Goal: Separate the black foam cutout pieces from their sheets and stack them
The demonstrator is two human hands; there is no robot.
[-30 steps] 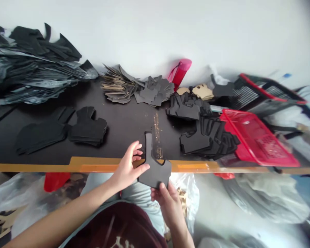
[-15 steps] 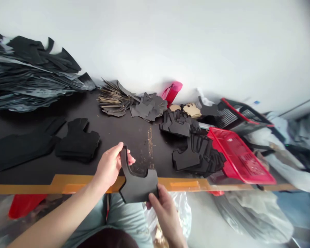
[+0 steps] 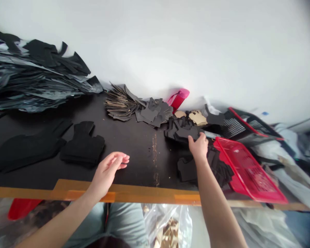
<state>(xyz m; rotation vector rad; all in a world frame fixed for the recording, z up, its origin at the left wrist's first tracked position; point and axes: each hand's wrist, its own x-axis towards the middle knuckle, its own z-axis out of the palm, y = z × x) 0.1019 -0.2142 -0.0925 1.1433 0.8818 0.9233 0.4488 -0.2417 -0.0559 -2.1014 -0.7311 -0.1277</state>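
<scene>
My right hand [image 3: 198,147] reaches over the black table [image 3: 134,148] to a pile of black cut pieces [image 3: 179,128]. Its fingers are curled onto the pile's near edge and seem to pinch one piece. A second pile of black pieces [image 3: 186,170] lies under my right wrist. My left hand [image 3: 107,172] hovers open near the table's front edge, fingers loosely apart, holding nothing. A neat stack of black pieces [image 3: 82,146] lies just left of it.
A red basket [image 3: 248,168] overhangs the table's right end, with a black one [image 3: 245,125] behind. Grey and tan pieces [image 3: 144,110] and a pink object [image 3: 179,98] sit by the wall. A big heap of dark sheets [image 3: 28,82] fills the far left. A plastic bag [image 3: 167,224] hangs below.
The black shaped piece that both hands held is out of them. My right hand has moved up and right to the far pile. My left hand has opened.
</scene>
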